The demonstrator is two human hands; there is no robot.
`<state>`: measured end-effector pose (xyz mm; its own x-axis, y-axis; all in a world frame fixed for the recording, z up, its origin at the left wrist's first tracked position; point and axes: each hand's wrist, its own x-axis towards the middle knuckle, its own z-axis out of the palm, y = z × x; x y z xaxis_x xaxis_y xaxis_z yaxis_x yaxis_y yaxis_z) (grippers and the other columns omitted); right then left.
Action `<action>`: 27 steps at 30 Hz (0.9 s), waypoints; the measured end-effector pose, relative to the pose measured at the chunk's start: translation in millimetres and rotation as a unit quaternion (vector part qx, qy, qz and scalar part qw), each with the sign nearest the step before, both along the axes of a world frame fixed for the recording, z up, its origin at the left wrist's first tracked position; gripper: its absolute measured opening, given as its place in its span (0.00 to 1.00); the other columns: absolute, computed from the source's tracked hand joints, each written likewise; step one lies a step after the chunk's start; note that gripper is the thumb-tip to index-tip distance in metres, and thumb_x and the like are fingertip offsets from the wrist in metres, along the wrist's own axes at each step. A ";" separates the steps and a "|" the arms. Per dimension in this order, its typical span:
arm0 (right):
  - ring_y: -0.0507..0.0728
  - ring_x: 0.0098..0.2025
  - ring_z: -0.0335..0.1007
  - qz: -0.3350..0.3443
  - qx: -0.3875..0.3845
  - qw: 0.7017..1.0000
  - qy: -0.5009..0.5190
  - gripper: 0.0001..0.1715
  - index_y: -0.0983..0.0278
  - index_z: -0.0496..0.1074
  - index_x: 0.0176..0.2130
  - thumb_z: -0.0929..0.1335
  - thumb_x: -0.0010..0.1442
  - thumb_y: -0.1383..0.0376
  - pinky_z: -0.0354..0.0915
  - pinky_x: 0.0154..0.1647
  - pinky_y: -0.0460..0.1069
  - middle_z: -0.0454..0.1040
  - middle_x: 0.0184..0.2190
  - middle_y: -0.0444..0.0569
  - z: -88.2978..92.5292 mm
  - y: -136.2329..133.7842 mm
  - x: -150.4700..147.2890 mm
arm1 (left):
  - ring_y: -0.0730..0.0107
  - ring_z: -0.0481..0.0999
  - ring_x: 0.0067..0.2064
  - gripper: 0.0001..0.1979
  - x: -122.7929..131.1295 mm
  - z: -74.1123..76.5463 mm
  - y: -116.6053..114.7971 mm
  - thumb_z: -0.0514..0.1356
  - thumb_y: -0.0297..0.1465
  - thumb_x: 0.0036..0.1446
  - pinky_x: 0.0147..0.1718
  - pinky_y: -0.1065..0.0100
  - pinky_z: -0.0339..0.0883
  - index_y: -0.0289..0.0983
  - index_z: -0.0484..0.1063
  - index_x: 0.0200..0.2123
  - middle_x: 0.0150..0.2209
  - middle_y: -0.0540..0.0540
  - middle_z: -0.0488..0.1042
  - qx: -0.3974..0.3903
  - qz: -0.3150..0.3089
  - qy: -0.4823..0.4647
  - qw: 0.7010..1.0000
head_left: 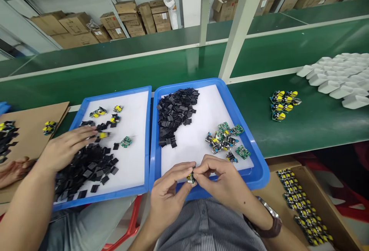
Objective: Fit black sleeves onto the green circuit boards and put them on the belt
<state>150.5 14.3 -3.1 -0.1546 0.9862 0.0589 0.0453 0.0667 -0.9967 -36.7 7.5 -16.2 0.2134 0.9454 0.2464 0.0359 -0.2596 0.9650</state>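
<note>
Over the near edge of the right blue tray (261, 162), my left hand (170, 191) and my right hand (220, 182) meet, fingertips pinched around one small circuit board (191, 178). A bit of yellow shows on the board; the rest is covered by my fingers. Beyond my hands lies a loose heap of circuit boards (221, 137), some green side up, others with yellow and blue parts showing. At the tray's far left is a pile of black square pads (175, 116) on white foam (175, 160). Whether a pad is between my fingers, I cannot tell.
A co-worker's hand (69, 143) reaches over the left blue tray (148, 135), which holds black pads and boards. Several boards (284, 105) stand on the green bench at right, near white plastic housings (340, 76). Below right, a cardboard box (325, 193) holds rows of boards.
</note>
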 end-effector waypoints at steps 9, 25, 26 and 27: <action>0.57 0.41 0.82 -0.038 -0.087 0.982 0.163 0.13 0.57 0.85 0.47 0.78 0.62 0.62 0.81 0.45 0.52 0.82 0.43 0.50 -14.6 -16.9 1.4 | 0.58 0.80 0.56 0.25 4.6 0.3 -8.2 0.66 0.21 0.62 0.55 0.60 0.77 0.47 0.76 0.60 0.54 0.43 0.80 0.051 0.052 0.096 0.993; 0.57 0.49 0.76 -0.038 -0.043 0.994 0.094 0.14 0.53 0.83 0.49 0.75 0.65 0.67 0.75 0.51 0.51 0.78 0.44 0.49 -16.9 -28.6 -1.9 | 0.57 0.79 0.54 0.31 14.8 -3.8 -14.6 0.65 0.16 0.61 0.53 0.56 0.78 0.43 0.71 0.64 0.52 0.42 0.79 0.185 0.101 0.153 0.965; 0.56 0.48 0.76 -0.033 -0.041 0.994 0.091 0.13 0.53 0.83 0.49 0.75 0.65 0.67 0.75 0.50 0.50 0.77 0.43 0.48 -16.3 -27.5 -2.7 | 0.57 0.79 0.54 0.32 14.7 -5.7 -15.2 0.65 0.16 0.61 0.53 0.56 0.78 0.43 0.70 0.65 0.52 0.41 0.79 0.187 0.105 0.152 0.965; 0.56 0.48 0.75 -0.026 -0.040 0.995 0.090 0.13 0.52 0.83 0.49 0.74 0.66 0.67 0.74 0.50 0.50 0.77 0.43 0.48 -15.9 -26.4 -3.5 | 0.57 0.79 0.54 0.32 14.7 -7.6 -15.7 0.65 0.16 0.61 0.53 0.55 0.78 0.43 0.70 0.65 0.53 0.41 0.79 0.188 0.107 0.152 0.964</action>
